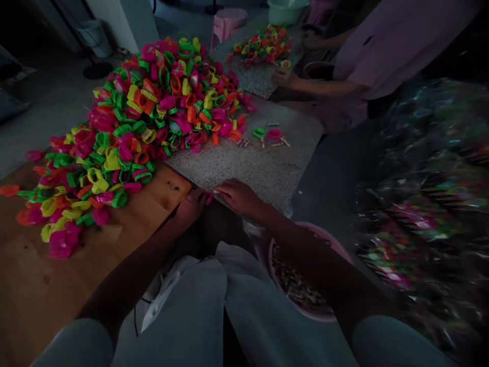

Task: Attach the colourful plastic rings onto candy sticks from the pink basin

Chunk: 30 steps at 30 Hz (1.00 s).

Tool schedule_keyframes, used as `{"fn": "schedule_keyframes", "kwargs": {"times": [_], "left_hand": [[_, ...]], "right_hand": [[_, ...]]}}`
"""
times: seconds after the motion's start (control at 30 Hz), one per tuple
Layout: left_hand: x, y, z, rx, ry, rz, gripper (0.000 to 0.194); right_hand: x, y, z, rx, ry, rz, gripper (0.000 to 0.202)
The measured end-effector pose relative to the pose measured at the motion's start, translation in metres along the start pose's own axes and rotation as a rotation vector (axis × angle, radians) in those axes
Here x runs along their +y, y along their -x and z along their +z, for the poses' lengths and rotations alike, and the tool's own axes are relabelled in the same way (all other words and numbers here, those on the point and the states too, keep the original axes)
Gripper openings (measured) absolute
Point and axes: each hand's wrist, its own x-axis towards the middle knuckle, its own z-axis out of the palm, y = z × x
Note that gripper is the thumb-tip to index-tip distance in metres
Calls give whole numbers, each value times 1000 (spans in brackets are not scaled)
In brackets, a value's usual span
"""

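The room is dim, the light weak and cool; the pile [164,102] shows brightest, its colours vivid; right of the pile, the bags [424,219] are smeared by blur and flecked with glare; below it, the forearms sink into shadow; left of it, the floor [42,107] fades nearly black; the view stretches towards its edges.

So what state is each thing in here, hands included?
Left hand: closed on a small pink piece
Right hand: fingers bent near that piece; grip unclear
Bright plastic pieces: loosely heaped
Wooden tabletop: partly covered
Pink tub: open, holding many small items
Clear bags: coloured contents inside; blurred, closure unclear
Pink stool: upright
Pale green basin: upright, contents unclear
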Motion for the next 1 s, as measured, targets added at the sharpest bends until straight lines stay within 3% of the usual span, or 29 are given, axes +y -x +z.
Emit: {"fn": "schedule_keyframes", "kwargs": {"times": [0.27,0.37,0.5,0.6,0.7,0.83,1.0], "left_hand": [[2,-2,0,6,-1,21,18],[4,-2,1,-17,117,-129,18],[11,-3,-1,-137,467,-420,23],[15,-3,-5,-209,640,-492,24],[18,-3,-11,-213,676,-469,31],[20,-4,-14,-148,592,-333,58],[24,-9,-5,27,452,-265,45]], "right_hand": [[4,-7,4,2,39,-86,30],[6,-7,6,26,30,-85,29],[9,-4,10,69,3,-59,28],[8,-1,13,88,-34,-27,29],[3,2,14,151,-102,60,31],[-8,7,14,250,-274,200,34],[-31,17,16,273,-442,291,29]]}}
